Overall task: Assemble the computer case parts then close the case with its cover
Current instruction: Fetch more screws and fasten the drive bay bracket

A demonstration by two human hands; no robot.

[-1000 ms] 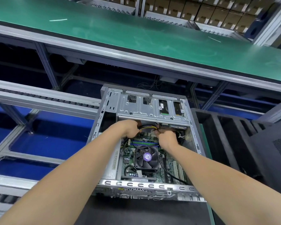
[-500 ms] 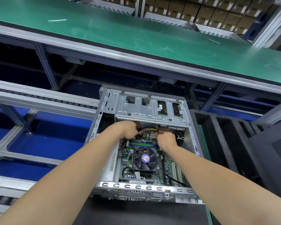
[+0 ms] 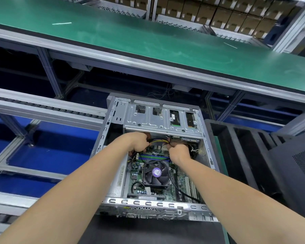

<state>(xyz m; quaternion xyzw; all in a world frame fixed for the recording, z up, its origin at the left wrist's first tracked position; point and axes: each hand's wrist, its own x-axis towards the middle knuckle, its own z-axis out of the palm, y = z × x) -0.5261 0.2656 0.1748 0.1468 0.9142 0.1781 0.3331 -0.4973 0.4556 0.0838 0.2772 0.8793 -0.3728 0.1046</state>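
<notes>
case: grey stamped steel case point(image 3: 148, 202), top open, lying right in front of me
fan: black plastic fan point(image 3: 156, 173), purple hub sticker
hands: left hand point(image 3: 137, 142) and right hand point(image 3: 179, 151), both curled tight on the wire bundle point(image 3: 158, 142)
wires: yellow/black, floppy, running left to right between the fists, just below the drive cage point(image 3: 158, 120)
cover: probably the black mesh panel point(image 3: 298, 159), well off to the right

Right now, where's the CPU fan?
Head view: CPU fan sits on the motherboard inside the case, between the forearms, just below left hand and right hand.
</notes>
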